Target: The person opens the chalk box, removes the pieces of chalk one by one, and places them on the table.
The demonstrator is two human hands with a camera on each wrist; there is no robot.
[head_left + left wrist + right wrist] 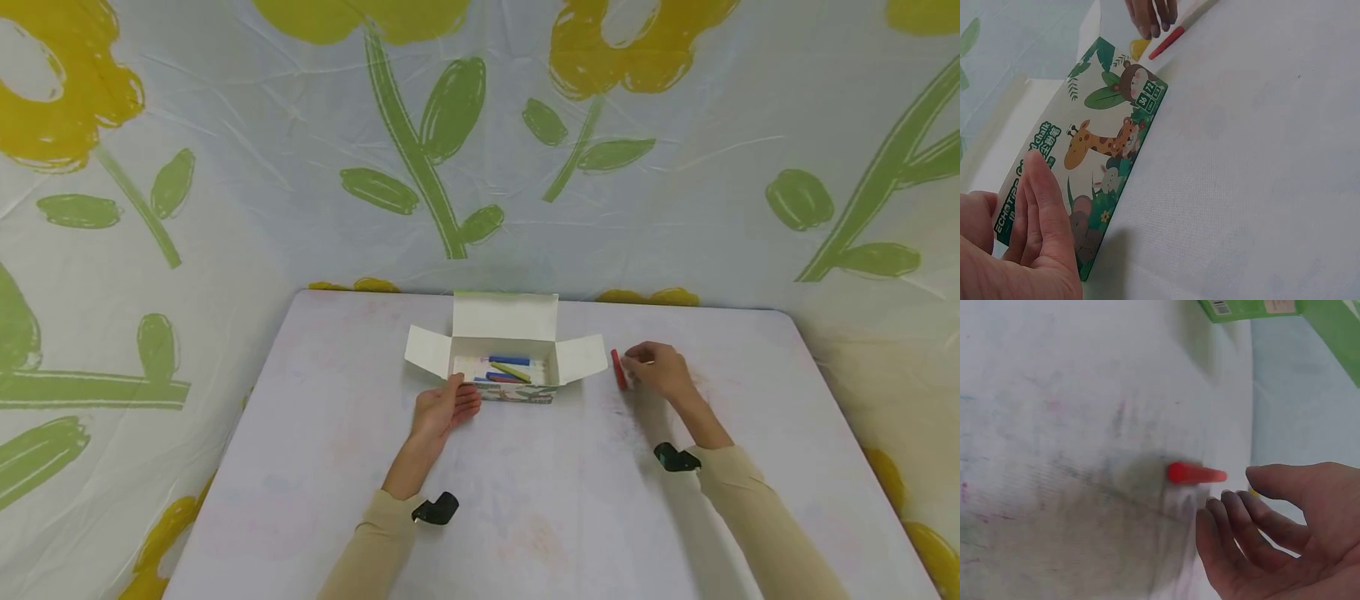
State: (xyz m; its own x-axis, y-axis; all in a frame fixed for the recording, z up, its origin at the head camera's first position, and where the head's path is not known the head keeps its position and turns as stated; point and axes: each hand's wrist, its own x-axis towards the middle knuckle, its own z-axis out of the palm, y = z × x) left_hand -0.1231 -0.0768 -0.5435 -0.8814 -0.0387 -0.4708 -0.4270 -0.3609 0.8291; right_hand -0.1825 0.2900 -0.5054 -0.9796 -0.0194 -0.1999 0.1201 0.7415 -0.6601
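Note:
An open chalk box (517,392) with animal pictures on its front stands towards the back of the table. Inside lie several chalk sticks (510,362), blue, yellow and dark red. My left hand (438,410) holds the box at its front left corner, thumb over the rim and fingers flat along the printed front (1104,144). To the right of the box, a red chalk stick (618,369) lies on the table. Just beside it is my right hand (660,369), fingers loosely bent and thumb apart; in the right wrist view a gap shows between the fingertips and the chalk (1197,474).
The white table (337,500) carries faint coloured smudges. White flaps (581,358) of the box spread to the sides and back. Behind the table hangs a flower-printed cloth (645,225), with more of it at both sides.

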